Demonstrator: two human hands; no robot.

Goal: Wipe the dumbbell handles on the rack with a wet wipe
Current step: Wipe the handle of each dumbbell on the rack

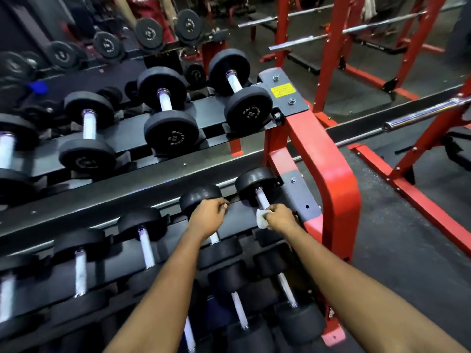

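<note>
Right now the right hand has its grip clenched on the wet wipe. The fingers are bunched round the white wad and press it against the handle of the end dumbbell on the middle shelf of the rack. Bare handle shows just beyond the grip, running up to the far weight; the near stretch of the bar is hidden under fist and wrist.

Just left of that grip, the left hand is curled over the neighbouring dumbbell, fingers wrapped at the top of its bar, apparently steadying.

So we're mid-wipe on the end handle, I'd say. The next move calls for sliding the wipe along toward the far weight, fingers wrapped right round so the whole bar gets covered. After that it's a step across to the bar under the left grip. More handles sit further left of both grips, and whether they're wiped yet I can't tell.
</note>
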